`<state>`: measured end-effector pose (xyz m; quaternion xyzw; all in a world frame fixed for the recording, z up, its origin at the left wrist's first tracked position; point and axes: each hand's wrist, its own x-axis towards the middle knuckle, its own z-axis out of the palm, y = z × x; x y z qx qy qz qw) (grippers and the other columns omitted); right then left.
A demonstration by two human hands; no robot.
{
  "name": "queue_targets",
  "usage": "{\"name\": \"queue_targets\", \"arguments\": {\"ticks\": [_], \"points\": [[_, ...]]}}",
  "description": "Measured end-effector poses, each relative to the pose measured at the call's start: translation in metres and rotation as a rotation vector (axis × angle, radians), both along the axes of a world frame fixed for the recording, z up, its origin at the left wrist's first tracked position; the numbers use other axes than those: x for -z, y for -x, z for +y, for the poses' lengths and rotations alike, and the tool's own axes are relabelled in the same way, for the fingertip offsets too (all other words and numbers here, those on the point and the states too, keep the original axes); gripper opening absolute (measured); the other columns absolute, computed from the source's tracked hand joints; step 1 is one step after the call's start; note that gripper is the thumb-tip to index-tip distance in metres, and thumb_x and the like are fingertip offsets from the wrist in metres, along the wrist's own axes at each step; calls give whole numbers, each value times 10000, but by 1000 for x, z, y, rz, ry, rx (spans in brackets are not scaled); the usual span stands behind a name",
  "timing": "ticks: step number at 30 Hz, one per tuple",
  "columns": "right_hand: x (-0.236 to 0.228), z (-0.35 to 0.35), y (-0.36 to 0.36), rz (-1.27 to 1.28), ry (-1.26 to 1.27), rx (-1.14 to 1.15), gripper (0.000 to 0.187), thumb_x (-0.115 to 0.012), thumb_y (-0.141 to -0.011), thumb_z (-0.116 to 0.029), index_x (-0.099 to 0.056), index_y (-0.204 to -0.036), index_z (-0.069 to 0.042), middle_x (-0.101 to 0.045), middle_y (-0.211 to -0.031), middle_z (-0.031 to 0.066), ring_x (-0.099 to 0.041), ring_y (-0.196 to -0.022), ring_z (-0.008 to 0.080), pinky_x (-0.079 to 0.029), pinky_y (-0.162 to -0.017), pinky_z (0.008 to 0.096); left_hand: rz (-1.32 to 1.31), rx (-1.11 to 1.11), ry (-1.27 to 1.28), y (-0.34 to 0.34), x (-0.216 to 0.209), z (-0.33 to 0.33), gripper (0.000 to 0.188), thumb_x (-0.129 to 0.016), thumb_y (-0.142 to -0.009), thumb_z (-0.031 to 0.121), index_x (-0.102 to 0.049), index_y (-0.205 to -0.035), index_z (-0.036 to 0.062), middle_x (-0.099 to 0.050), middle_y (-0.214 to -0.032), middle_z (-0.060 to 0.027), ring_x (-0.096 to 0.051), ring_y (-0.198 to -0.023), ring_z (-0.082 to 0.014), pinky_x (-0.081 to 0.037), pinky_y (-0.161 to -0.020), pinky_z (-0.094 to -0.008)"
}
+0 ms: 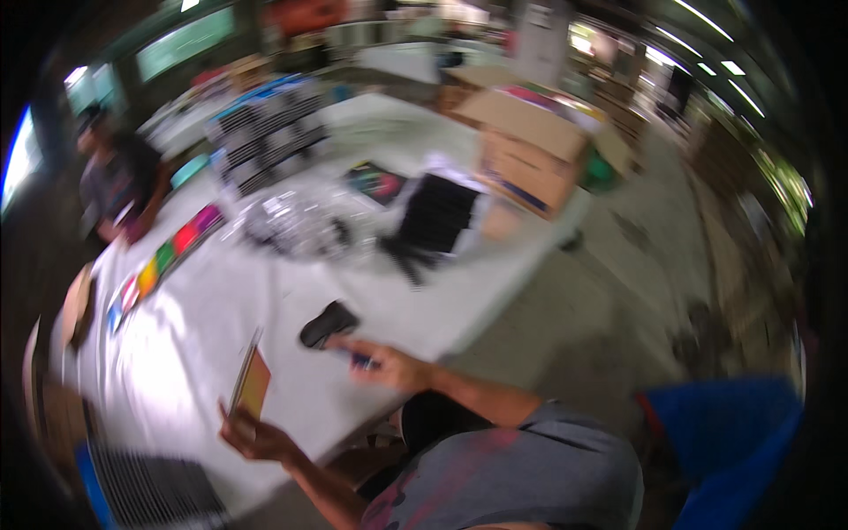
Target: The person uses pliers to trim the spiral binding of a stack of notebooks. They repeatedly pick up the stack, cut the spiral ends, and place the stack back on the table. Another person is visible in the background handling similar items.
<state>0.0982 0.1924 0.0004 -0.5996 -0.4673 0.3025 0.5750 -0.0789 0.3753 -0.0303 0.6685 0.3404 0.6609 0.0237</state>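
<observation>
In my left hand (254, 435), near the table's front edge, a thin flat orange-yellow panel (253, 386) stands nearly on edge, gripped at its lower end. A thin pale strip rises along its left side. My right hand (396, 367) is closed round a small dark blue thing (364, 360), mostly hidden by the fingers and blurred, so its kind does not show. Just beyond that hand lies a black rounded object (328, 325), narrow in the middle, on the white-covered table (291, 291). Whether the fingertips touch it I cannot tell.
Crumpled clear plastic (296, 225), a black stack (442, 212) on white sheeting and an open cardboard box (530, 159) lie farther back. Coloured pieces (168, 256) line the left side, near another person (119, 177). A striped stack (155, 486) sits front left, blue material (724, 442) right.
</observation>
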Motion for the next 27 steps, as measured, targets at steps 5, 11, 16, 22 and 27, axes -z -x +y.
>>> {"name": "queue_targets", "arguments": {"ticks": [5,11,16,22,27], "points": [[-38,-221,-115,362,-711,1275,472,-466,-884,-599,-487,-849,-129,-462,-721,-19,-463,-604,99,-374,-524,259,-463,558,702,-15,20,-6,333,-359,-1017,241,-571,-1205,67,-551,-1101,-101,-528,-902,-179,-459,-797,-299],[-142,-338,-99,106,-990,1504,360,-545,-879,-515,-430,-965,-185,-488,-794,11,-457,-621,142,-326,-479,242,-466,567,671,-1,45,8,324,-339,-966,169,-554,-1166,32,-489,-1241,-123,-513,-966,-194,-436,-803,-303],[-127,-323,-139,-96,-893,1348,392,-480,-936,-436,-434,-1206,-156,-508,-1015,37,-444,-785,141,-365,-648,308,-515,462,654,14,41,-7,320,-384,-923,82,-471,-1226,27,-483,-947,-7,-432,-757,-91,-380,-653,-235],[-34,-79,-103,-15,-496,672,384,-464,-964,-290,-418,-1301,-111,-526,-928,-8,-445,-722,77,-348,-603,242,-453,380,597,48,11,-28,327,-492,-923,23,-470,-1249,38,-418,-767,37,-371,-628,-23,-306,-531,-172],[32,40,21,-639,-30,4,535,-628,-841,-308,-472,-1330,-157,-538,-1062,77,-522,-937,201,-406,-816,406,-267,204,481,103,-8,-57,351,-513,-924,42,-447,-1268,10,-440,-807,9,-406,-613,-41,-363,-542,-184]]}}
